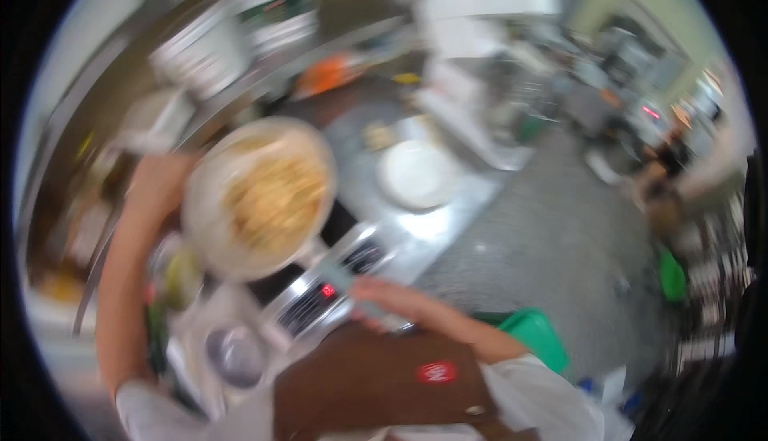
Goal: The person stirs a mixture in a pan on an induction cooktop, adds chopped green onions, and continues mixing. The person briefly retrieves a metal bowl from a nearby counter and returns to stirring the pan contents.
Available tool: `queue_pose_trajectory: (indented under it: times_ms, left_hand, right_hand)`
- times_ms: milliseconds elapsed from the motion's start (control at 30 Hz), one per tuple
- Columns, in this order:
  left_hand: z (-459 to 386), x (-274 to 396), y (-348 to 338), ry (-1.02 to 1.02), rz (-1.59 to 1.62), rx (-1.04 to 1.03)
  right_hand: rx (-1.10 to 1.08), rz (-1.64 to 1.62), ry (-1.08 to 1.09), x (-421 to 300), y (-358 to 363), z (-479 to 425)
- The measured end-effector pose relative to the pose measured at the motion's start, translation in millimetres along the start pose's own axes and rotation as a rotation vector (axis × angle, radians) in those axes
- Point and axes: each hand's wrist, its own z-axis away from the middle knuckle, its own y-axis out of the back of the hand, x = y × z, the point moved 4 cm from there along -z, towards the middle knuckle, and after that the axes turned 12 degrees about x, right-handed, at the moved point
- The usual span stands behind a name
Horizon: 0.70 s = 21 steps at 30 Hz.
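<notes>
A light-coloured pan [201,225] with a pale, chunky mass of food [276,195] stands or hovers over a dark hob with a control panel [309,306] in front; the blur hides which. My right hand [384,303] is closed around the pan's grey handle [336,273]. My left hand [165,177] is at the pan's far left side, partly behind the rim; its fingers are hidden and I cannot tell what they hold. White plates or a round white dish [417,174] lie on the steel counter beyond the pan. A metal bowl [237,357] sits near my left forearm.
White buckets [204,51] stand on a shelf at the upper left. An orange item [327,75] and white boxes [456,87] are at the counter's back. A green bin lid [537,336] is by my right elbow. Another person [666,159] is far off at the right.
</notes>
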Motion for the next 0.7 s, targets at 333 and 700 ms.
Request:
queue_pose_trajectory:
  times_ms: [333,700]
  left_hand:
    - [63.8,-18.9,-49.8,-0.24,0.021,-0.181]
    - [83.0,-30.5,22.2,0.082,0.1,-0.325]
  right_hand:
    - [-0.19,0.074,0.023,34.3,-43.8,-20.9]
    - [-0.219,-0.073,0.014,34.5,-47.5,-30.5]
